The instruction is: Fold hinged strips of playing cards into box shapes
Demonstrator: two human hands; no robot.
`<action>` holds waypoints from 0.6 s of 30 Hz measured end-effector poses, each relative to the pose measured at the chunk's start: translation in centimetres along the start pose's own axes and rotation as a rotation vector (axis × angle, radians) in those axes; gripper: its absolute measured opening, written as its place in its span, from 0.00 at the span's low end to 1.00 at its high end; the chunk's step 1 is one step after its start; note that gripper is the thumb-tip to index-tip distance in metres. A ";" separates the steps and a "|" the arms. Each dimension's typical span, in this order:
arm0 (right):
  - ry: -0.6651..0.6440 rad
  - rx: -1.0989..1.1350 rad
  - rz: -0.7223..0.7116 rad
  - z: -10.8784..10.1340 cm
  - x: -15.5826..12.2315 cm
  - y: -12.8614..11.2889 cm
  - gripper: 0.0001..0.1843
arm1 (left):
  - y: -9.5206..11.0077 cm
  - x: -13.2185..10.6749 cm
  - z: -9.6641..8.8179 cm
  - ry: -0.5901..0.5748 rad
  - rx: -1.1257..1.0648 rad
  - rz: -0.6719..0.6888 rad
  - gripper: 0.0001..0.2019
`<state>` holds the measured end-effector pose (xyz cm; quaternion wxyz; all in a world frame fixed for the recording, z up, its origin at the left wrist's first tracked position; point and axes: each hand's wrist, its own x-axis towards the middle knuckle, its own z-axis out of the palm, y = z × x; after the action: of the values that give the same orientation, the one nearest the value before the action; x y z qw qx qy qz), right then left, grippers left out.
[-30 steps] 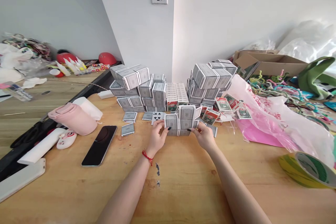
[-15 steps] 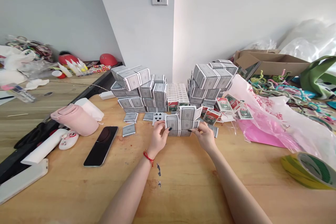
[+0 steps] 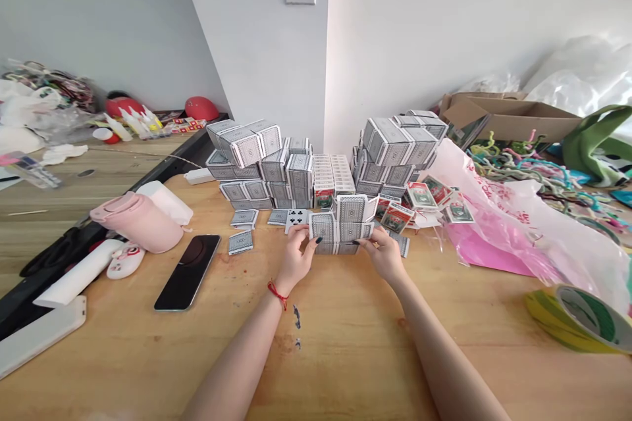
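Between my hands stands a small block built of folded playing cards [image 3: 350, 231], their grey patterned backs facing me. One cube sits on top, with a card flap sticking out at its right. My left hand [image 3: 297, 256] pinches the block's left side, thumb on the front. On the right side, my right hand [image 3: 384, 255] grips it the same way. Behind it rise a left stack of card cubes [image 3: 247, 174] and a right stack of card cubes [image 3: 395, 151]. A face-up card with clubs [image 3: 297, 218] lies by my left fingers.
Boxed card decks [image 3: 397, 216] lie right of the block. A black phone [image 3: 188, 273], a pink bottle [image 3: 143, 220] and a white mouse [image 3: 126, 260] are at left. Yellow tape [image 3: 548, 316], pink plastic wrap [image 3: 503, 237] and a cardboard box [image 3: 523, 118] occupy the right.
Both hands keep their grip on the card block, which stays almost in place. The camera view has shifted very slightly; nothing else visibly moved.
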<state>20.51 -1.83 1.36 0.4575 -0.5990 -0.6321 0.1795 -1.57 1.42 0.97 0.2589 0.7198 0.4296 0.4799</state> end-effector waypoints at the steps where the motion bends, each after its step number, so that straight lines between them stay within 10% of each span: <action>1: -0.006 0.000 0.004 -0.1 0.0 -0.1 0.09 | 0.0 0.0 0.0 -0.001 -0.001 -0.002 0.09; 18: -0.071 0.091 -0.007 -0.4 0.0 -0.1 0.17 | -0.2 0.1 0.0 -0.003 -0.004 0.011 0.10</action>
<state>20.80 -1.96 1.66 0.4622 -0.5685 -0.6413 0.2279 -1.65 1.60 0.84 0.2585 0.7222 0.4242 0.4813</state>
